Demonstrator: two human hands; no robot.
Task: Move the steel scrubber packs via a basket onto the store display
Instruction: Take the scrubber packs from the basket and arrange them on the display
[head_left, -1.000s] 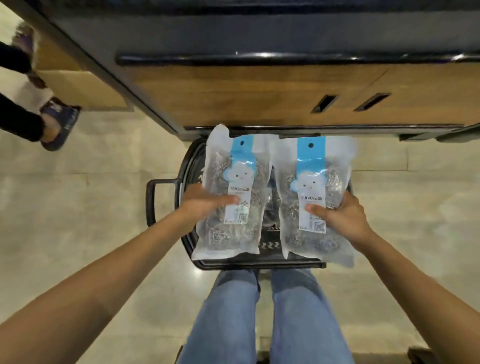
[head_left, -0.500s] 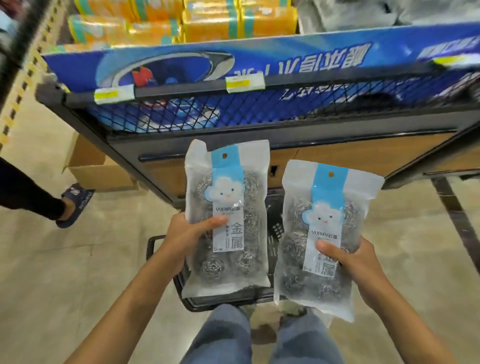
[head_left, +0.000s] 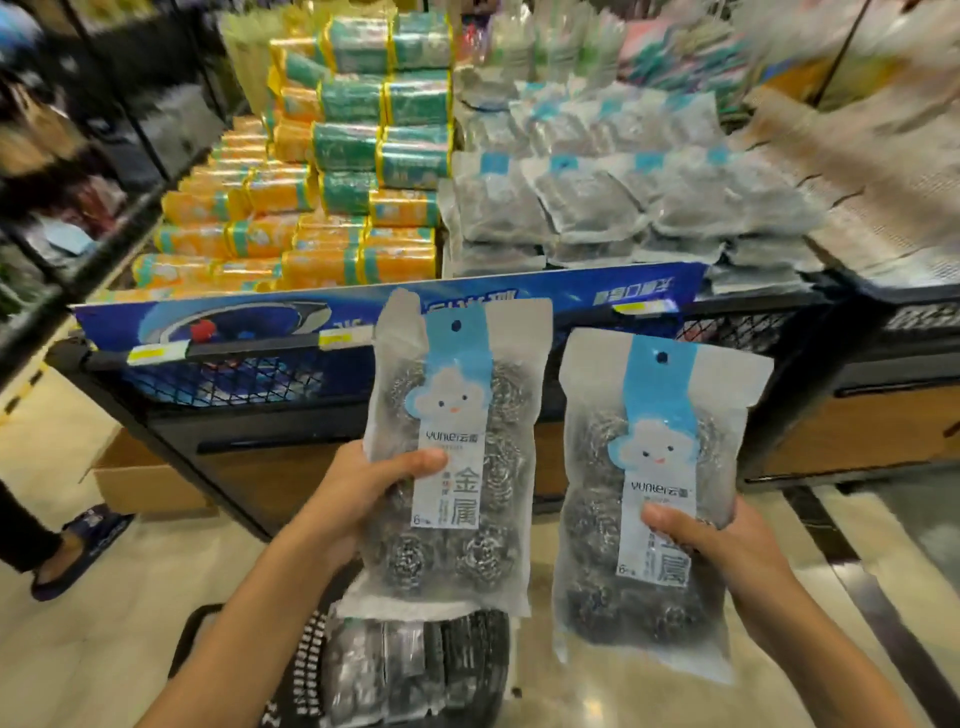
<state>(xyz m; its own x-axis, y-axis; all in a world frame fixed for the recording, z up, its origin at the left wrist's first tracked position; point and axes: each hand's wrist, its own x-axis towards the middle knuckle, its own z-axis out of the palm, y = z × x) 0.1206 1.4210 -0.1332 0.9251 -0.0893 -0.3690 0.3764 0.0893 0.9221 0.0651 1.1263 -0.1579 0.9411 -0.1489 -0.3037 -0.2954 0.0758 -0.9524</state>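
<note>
My left hand (head_left: 358, 493) grips one steel scrubber pack (head_left: 457, 452), a clear bag with a blue cloud label, held upright in front of the display. A second scrubber pack (head_left: 649, 499) is gripped by my right hand (head_left: 727, 545), a little lower and to the right. Below them the black basket (head_left: 311, 654) stands on the floor with more packs (head_left: 384, 670) inside. On the store display (head_left: 810, 338) ahead, several matching scrubber packs (head_left: 597, 202) lie stacked in rows.
Yellow and green sponge packs (head_left: 332, 197) fill the display's left part, and beige cloths (head_left: 878, 182) its right. A blue banner (head_left: 223, 322) runs along the mesh front. A cardboard box (head_left: 145, 483) and another person's sandalled foot (head_left: 78, 551) are at the left on the floor.
Both hands have lifted their packs up from over the basket to the height of the display's front. My view has tilted up from the floor, so the display's top now shows.
</note>
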